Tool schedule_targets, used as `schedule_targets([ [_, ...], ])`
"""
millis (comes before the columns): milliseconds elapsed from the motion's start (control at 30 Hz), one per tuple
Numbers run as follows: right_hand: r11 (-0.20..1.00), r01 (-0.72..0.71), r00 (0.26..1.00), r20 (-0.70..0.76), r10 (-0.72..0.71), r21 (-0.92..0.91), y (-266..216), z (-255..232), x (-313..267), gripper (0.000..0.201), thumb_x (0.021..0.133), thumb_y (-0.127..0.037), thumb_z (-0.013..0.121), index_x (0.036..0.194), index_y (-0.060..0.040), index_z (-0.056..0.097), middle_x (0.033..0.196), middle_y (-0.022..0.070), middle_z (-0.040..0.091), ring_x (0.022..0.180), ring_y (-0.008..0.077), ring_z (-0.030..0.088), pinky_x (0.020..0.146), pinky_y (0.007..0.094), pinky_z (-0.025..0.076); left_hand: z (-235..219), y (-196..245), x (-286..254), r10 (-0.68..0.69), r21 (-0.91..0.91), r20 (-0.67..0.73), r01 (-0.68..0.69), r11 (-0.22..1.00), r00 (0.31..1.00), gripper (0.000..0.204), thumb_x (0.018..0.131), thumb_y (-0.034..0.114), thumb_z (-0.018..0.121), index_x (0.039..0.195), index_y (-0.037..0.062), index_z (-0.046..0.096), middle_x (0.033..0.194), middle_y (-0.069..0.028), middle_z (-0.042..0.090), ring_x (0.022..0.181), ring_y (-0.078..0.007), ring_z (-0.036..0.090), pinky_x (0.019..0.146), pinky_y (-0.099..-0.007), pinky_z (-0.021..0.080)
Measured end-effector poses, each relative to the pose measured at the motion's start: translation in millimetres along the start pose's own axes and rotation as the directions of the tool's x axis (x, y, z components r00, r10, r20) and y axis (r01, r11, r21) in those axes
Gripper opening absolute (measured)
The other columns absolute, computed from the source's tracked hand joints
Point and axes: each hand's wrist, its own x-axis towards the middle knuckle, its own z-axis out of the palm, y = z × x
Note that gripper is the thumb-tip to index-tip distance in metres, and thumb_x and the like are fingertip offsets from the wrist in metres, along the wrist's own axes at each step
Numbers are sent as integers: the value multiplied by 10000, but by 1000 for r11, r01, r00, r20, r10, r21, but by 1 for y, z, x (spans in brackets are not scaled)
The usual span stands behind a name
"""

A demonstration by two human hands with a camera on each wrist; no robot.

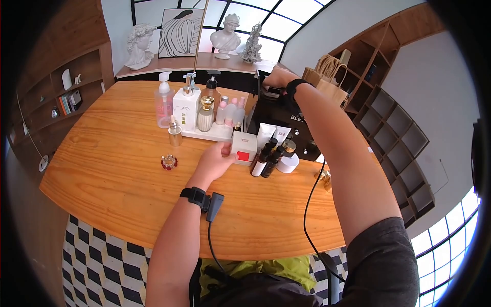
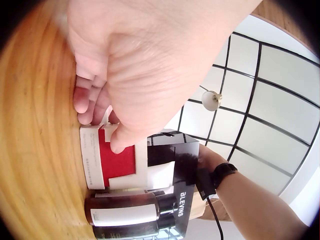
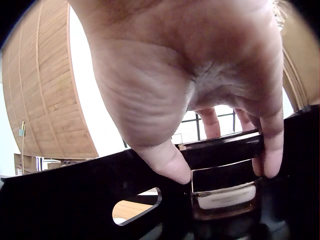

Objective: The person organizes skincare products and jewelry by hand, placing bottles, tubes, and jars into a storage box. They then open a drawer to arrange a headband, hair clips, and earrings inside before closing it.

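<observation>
Beside the bottle tray, the left hand holds a small white box with a red patch by its near corner, thumb on the front face. The box stands on the wooden table. Farther back, the right hand reaches into the top of a black organizer marked "BLEVINS". In the right wrist view, its thumb and fingers grip the two ends of a black cap above a clear glass part. The lower part of that item is partly hidden in the dark.
A white tray carries several pump and perfume bottles. Dark bottles, white tubes and a white jar stand right of the box. A red-based glass piece sits left; paper bags stand behind the right arm.
</observation>
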Motion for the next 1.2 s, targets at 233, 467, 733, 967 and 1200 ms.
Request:
schedule_targets([
  [233,997,21,1000,-9,-22,-80,-3,0,-4,709,696,-366,824,1285,19,741,1436,238,652,1263,410,677,1051,478,558,1,-2,1,15,2,-6,-15,1000,1000,482,921,210,794,1316,-40,676,1181,-159,779,1092,-266,739,962,-372,566],
  [467,1000,-1,1000,30,1,12,0,-9,-17,706,635,-341,874,1174,99,755,1270,272,730,1124,395,734,951,445,603,0,2,0,2,-11,10,-2,1000,1000,475,927,205,789,1319,-38,675,1183,-150,778,1088,-253,736,957,-371,567],
  [733,991,-11,1000,12,10,134,12,-6,-28,718,597,-360,860,1130,111,759,1283,293,712,1122,393,728,937,460,598,-1,4,0,-8,20,24,7,1000,1000,496,935,197,783,1348,-45,652,1207,-149,768,1100,-244,733,969,-364,568],
  [967,1000,-26,997,77,27,-14,7,-5,-27,740,629,-409,840,1237,7,768,1389,232,671,1182,397,703,982,483,574,-1,8,-1,-9,17,28,9,1000,1000,492,934,172,781,1352,-52,647,1216,-159,764,1117,-248,728,978,-368,567],
  [1200,992,124,991,44,-125,16,6,-5,-40,511,653,-362,891,904,68,775,889,179,760,628,295,714,520,412,590,1,-15,9,35,0,29,-35,999,999,487,931,184,787,1334,-56,656,1208,-162,765,1115,-243,727,970,-360,565],
])
